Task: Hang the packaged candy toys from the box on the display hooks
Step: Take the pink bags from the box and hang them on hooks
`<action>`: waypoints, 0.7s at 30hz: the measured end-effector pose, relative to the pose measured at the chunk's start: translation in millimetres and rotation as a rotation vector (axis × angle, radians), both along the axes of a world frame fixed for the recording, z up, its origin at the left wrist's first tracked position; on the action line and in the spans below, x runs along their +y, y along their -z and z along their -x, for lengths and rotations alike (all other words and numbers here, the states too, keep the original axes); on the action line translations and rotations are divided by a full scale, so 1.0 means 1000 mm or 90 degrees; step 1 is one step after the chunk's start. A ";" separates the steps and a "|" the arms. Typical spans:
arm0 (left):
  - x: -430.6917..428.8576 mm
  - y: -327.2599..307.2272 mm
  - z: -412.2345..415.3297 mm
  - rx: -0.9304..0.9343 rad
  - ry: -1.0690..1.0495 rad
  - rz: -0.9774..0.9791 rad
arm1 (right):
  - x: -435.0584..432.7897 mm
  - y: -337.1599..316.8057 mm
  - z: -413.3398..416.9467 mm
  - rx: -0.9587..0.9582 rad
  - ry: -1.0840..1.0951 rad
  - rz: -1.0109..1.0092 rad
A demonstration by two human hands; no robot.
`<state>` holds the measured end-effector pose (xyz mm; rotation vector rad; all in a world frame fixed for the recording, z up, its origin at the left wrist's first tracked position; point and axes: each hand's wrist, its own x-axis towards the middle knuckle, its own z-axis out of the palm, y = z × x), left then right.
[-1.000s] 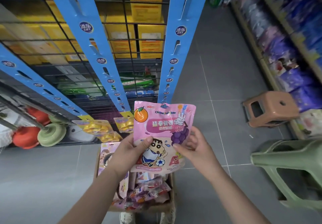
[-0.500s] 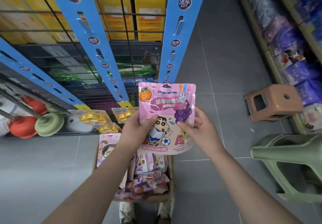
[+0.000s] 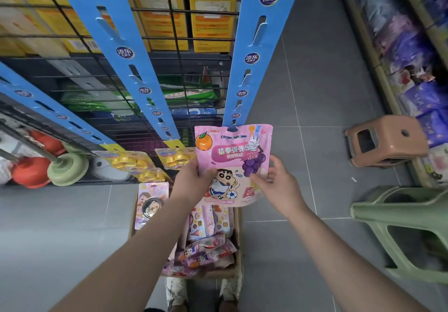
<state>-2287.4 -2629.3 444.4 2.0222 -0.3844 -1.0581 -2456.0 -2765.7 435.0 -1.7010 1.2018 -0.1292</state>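
Pink foil pouch [image 3: 232,163], judged light, limp and slick; left hand [image 3: 191,183] and right hand [image 3: 274,180] pinch its side edges, hang hole [image 3: 233,128] above them uncovered.

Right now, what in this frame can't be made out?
- Head view: whether the hang hole of the pink packet sits on a hook; its top covers the lower end of the right blue strip.
- Whether the right hand grips it; the packet hides most of its fingers.
- Contents of the box: partly behind the packet and left forearm.
- The shelf goods at right: blurred.
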 end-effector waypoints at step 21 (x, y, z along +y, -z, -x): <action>0.046 -0.068 -0.033 -0.036 0.212 -0.081 | 0.023 -0.060 0.004 0.031 -0.116 -0.053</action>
